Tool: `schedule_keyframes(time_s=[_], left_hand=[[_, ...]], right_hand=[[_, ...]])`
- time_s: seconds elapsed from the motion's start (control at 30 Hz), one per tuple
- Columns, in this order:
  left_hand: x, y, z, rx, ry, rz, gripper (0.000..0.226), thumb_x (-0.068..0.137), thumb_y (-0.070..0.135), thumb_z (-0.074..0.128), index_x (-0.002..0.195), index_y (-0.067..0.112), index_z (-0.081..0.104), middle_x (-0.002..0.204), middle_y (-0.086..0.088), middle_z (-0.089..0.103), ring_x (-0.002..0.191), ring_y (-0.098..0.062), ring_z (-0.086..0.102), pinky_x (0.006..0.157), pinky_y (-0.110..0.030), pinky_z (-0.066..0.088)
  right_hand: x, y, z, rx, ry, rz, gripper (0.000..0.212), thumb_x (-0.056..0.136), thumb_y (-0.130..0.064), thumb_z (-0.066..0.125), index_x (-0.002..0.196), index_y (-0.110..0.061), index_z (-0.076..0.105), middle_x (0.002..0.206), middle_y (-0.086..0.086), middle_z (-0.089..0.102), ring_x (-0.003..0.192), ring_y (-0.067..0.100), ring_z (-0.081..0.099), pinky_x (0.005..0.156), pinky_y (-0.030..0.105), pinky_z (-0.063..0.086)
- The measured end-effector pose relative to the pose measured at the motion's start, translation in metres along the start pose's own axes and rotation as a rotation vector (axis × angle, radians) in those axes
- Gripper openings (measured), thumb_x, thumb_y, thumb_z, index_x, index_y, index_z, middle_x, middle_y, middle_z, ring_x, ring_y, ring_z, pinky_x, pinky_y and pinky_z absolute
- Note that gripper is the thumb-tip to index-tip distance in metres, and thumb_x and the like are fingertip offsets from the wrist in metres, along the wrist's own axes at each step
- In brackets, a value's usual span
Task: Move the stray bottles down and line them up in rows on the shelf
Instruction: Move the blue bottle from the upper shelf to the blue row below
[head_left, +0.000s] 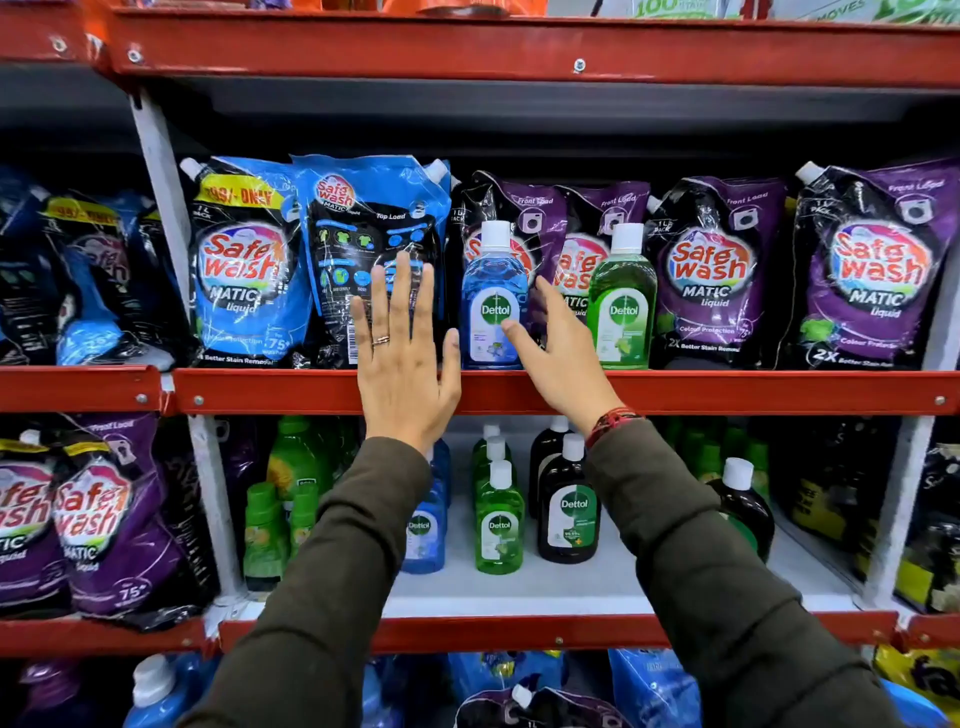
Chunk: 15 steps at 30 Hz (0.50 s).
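Observation:
Two stray Dettol bottles stand on the upper shelf (727, 391) in front of detergent pouches: a blue bottle (492, 304) and a green bottle (622, 306). My left hand (402, 358) is raised flat with fingers spread, just left of the blue bottle, holding nothing. My right hand (558, 348) reaches between the two bottles, open, its thumb near the blue bottle's label. On the white lower shelf (597, 587) stand rows of Dettol bottles: blue (425, 535), green (498, 525) and dark brown (569, 506).
Blue Safewash pouches (249, 270) and purple Safewash pouches (719, 275) fill the upper shelf behind the strays. Small green bottles (265, 530) stand at the lower shelf's left, another dark bottle (740, 506) at its right. Grey uprights (166, 208) divide the bays.

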<state>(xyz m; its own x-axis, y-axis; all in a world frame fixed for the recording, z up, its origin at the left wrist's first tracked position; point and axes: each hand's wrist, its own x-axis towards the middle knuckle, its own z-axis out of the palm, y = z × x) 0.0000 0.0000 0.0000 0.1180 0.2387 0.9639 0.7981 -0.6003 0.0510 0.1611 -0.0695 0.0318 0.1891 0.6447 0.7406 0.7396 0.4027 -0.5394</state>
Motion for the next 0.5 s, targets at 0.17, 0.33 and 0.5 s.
schedule_keyframes(time_s=[0.17, 0.33, 0.5], left_hand=[[-0.005, -0.019, 0.009, 0.071, -0.066, -0.09, 0.07, 0.106, 0.041, 0.03, 0.164, 0.009, 0.005, 0.174, -0.01, 0.001, 0.16, -0.028, -0.004, 0.13, -0.05, -0.001], [-0.009, -0.024, 0.015, 0.071, -0.069, -0.079, 0.071, 0.107, 0.041, 0.032, 0.164, 0.009, 0.004, 0.174, -0.01, 0.0, 0.16, -0.028, -0.004, 0.13, -0.05, -0.002], [-0.008, -0.024, 0.015, 0.062, -0.063, -0.074, 0.07, 0.107, 0.039, 0.032, 0.164, 0.01, 0.004, 0.174, -0.011, 0.001, 0.16, -0.029, -0.002, 0.13, -0.051, 0.001]], right_hand=[[0.019, -0.002, 0.004, 0.054, -0.09, 0.169, 0.063, 0.1, -0.038, 0.055, 0.154, -0.015, 0.034, 0.156, 0.008, 0.05, 0.144, 0.024, 0.046, 0.118, 0.041, 0.038], [0.027, 0.004, 0.003, 0.223, -0.073, 0.244, 0.051, 0.095, -0.029, 0.065, 0.14, -0.013, 0.048, 0.134, 0.009, 0.064, 0.124, 0.027, 0.063, 0.105, 0.054, 0.051], [0.025, 0.003, -0.001, 0.32, -0.018, 0.197, 0.046, 0.097, -0.023, 0.064, 0.138, -0.012, 0.049, 0.131, 0.012, 0.067, 0.121, 0.028, 0.066, 0.099, 0.049, 0.056]])
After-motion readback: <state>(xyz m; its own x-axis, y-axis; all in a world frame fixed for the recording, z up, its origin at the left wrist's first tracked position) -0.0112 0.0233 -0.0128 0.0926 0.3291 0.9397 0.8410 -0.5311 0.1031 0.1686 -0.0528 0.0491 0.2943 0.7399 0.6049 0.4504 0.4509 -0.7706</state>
